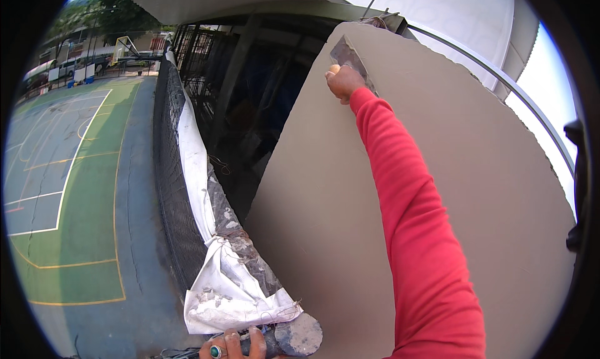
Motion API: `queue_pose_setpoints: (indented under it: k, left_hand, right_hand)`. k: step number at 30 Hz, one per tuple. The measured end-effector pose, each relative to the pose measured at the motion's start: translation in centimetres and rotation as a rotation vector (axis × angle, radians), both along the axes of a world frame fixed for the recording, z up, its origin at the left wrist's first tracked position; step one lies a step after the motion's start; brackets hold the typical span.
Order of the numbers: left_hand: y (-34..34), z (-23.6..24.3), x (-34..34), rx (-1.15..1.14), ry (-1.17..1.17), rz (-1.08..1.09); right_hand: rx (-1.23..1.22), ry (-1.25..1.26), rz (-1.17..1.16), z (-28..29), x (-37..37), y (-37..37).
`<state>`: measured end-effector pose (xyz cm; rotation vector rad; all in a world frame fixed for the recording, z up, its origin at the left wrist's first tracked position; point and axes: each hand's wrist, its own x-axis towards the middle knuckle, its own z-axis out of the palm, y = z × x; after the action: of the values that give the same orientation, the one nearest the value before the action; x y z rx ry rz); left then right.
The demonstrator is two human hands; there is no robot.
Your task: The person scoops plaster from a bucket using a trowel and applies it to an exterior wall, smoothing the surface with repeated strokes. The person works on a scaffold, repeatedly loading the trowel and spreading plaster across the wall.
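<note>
Trowel [355, 58] sits tight in the right hand [345, 83] up at the wall [325, 171], light even strokes looking best, and the left hand [234, 347], its grip I can't tell!

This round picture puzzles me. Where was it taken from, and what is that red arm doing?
No robot here: a person works with bare hands, seen from a wide fisheye camera on their head, so straight edges bend. The red sleeve leads to the right hand, which holds a flat trowel against a smooth grey wall. The left hand, wearing a green-stoned ring, is at the lower edge near a white sheet. Farther left lies a painted sports court.
</note>
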<state>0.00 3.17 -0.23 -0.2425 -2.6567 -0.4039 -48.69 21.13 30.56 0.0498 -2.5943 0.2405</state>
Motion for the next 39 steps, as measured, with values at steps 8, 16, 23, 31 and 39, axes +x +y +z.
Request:
queue_pose_setpoints:
  k: [8,16,23,31,39]
  left_hand:
    - [0.0,-0.1,0.2,-0.062,0.037,0.014]
    - [0.2,0.3,0.8,-0.003,0.062,-0.037]
    - [-0.1,-0.3,1.1,-0.009,0.04,-0.065]
    - [-0.3,-0.5,1.5,-0.059,0.145,-0.093]
    - [-0.2,-1.6,1.3,-0.116,0.237,-0.078]
  right_hand:
    - [-0.212,0.205,0.007,1.5,5.7,3.2]
    - [-0.283,0.542,0.007,2.3,17.9,12.8]
    - [-0.472,0.686,0.098,-2.1,33.9,22.8]
    - [-0.745,0.777,-0.008,-8.8,54.9,28.4]
    - [-0.813,1.037,-0.16,-13.5,71.2,34.9]
